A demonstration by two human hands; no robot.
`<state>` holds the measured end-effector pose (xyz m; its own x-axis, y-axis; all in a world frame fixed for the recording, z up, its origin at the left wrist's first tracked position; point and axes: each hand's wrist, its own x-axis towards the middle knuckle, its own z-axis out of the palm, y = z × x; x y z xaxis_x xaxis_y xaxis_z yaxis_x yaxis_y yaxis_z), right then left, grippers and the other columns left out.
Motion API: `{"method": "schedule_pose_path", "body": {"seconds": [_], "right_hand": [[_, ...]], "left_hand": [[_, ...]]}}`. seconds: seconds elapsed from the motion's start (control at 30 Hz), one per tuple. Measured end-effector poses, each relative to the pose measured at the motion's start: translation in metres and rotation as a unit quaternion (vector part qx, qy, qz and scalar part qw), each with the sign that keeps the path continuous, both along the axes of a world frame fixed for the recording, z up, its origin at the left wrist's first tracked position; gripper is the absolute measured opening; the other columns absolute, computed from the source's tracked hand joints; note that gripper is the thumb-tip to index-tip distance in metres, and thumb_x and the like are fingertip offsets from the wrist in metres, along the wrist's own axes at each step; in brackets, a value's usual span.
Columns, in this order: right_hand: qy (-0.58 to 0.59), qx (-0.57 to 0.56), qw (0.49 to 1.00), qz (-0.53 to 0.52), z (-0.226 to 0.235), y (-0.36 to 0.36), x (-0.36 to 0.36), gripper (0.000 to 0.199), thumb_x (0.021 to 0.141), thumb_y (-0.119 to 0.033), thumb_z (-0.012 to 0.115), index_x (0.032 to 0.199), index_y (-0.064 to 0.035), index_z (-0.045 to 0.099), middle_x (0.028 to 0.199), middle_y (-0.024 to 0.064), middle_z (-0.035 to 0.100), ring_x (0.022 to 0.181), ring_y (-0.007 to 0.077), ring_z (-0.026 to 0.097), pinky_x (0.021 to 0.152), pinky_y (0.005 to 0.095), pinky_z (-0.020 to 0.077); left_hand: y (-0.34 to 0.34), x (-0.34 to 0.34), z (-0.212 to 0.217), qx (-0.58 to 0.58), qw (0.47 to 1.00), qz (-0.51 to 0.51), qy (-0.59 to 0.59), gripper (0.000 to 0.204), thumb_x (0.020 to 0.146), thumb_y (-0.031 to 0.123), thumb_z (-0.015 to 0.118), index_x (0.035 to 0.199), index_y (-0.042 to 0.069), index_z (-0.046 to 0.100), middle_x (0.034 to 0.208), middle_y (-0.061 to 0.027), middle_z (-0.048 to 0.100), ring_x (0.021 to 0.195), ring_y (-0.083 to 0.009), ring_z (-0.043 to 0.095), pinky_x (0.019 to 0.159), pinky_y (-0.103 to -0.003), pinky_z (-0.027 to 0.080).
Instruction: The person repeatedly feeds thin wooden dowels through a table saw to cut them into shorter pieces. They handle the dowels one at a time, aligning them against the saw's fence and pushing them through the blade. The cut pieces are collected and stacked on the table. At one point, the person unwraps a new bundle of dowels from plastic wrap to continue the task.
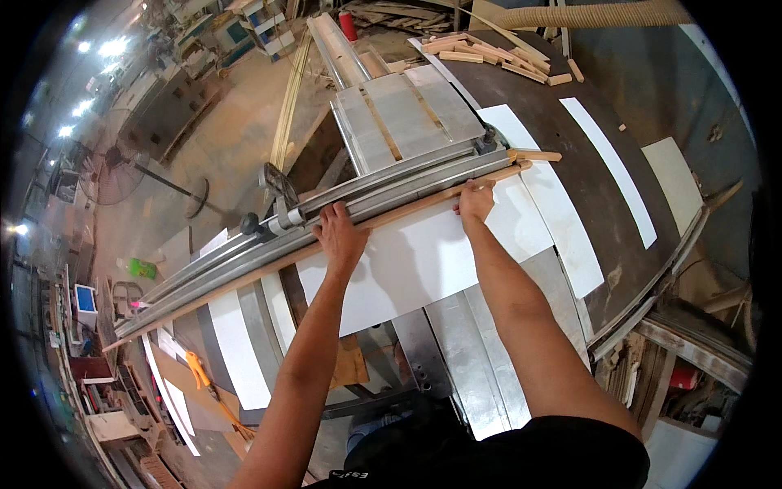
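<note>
A white panel lies under both arms, its far edge along a long wooden strip. Behind the strip runs a grey metal fence rail of a saw table. My left hand rests at the panel's far edge with fingers stretched toward the rail and the thumb out to the side. Farther right, my right hand has its fingers curled at the panel's edge beside the strip. The undersides of both hands are hidden.
A metal sliding table extends beyond the rail. Wooden offcuts lie on the dark worktop at the far right, near a white strip. A yellow air gun lies at the left. A standing fan is farther back.
</note>
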<state>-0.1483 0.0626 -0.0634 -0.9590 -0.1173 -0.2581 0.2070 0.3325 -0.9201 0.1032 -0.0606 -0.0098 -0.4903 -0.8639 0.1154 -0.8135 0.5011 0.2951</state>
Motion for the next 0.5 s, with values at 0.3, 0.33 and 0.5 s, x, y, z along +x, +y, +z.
{"method": "schedule_pose_path", "body": {"seconds": [0.3,0.33,0.5], "right_hand": [[0.033,0.037,0.999,-0.002,-0.012,0.007,-0.009,0.044,0.098,-0.021,0.062,0.130,0.0036,0.042,0.076,0.0213,0.069,0.045,0.0280,0.065,0.035,0.0373,0.0535],[0.024,0.044,0.999,0.002,-0.011,0.007,-0.009,0.046,0.098,-0.022,0.062,0.131,0.0031,0.042,0.075,0.0213,0.069,0.045,0.0281,0.065,0.035,0.0375,0.0536],[-0.020,0.045,0.999,0.002,-0.015,0.010,-0.013,0.071,0.100,-0.026,0.060,0.156,-0.0041,0.023,0.063,0.0148,0.063,0.042,0.0249,0.062,0.033,0.0357,0.0474]], "left_hand": [[-0.002,0.002,0.000,0.015,0.999,-0.015,0.047,0.077,0.061,0.021,0.094,0.124,0.008,0.053,0.125,-0.0119,0.056,0.124,-0.0327,0.051,0.101,-0.053,0.033],[-0.006,0.004,0.000,0.033,0.999,-0.022,0.035,0.075,0.064,0.022,0.092,0.125,0.008,0.052,0.126,-0.0125,0.056,0.125,-0.0335,0.051,0.100,-0.054,0.034],[-0.015,0.016,-0.001,0.042,0.997,-0.062,0.032,0.070,0.071,0.022,0.087,0.130,0.010,0.051,0.129,-0.0146,0.054,0.127,-0.0354,0.050,0.100,-0.057,0.035]]}}
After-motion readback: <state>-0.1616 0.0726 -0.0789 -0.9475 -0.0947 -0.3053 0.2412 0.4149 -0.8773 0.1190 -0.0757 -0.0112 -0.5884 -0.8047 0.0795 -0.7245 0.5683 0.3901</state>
